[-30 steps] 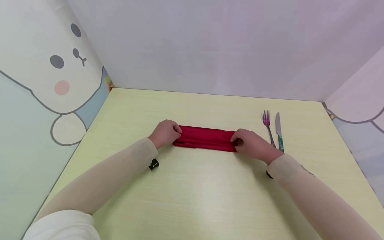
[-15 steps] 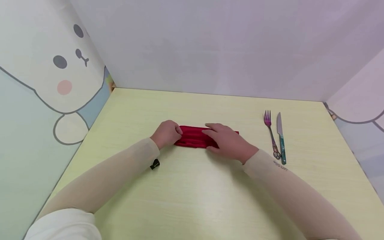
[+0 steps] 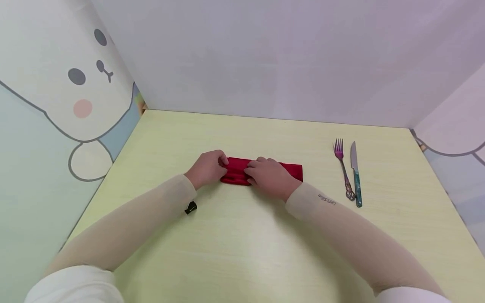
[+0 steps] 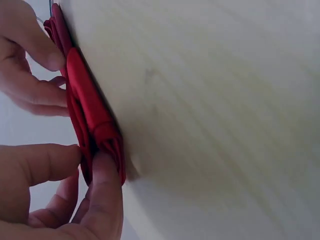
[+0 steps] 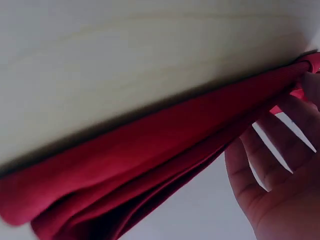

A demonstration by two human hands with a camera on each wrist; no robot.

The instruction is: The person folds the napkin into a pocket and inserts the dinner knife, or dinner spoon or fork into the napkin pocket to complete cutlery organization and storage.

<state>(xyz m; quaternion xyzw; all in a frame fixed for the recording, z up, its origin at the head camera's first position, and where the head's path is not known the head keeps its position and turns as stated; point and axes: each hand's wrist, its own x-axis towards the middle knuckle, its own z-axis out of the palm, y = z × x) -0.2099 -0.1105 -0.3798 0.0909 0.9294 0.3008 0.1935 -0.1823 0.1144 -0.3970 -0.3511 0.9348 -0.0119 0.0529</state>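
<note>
Pinching the nine-o'clock end of the folded red cloth with thumb and finger of the left hand, probably to keep layers from slipping. Touching its middle with spread fingers of the right hand, perhaps to steady folds; cannot tell about any thumb pinch. Lying near the middle of the pale table, well apart from ornate fork and teal-handled knife at three o'clock. Looks narrow, many-layered, looser towards three o'clock.

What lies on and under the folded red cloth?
The right hand lies over the middle of the red cloth; the left hand pinches one end. Pale tabletop borders it, but anything underneath is covered.
</note>
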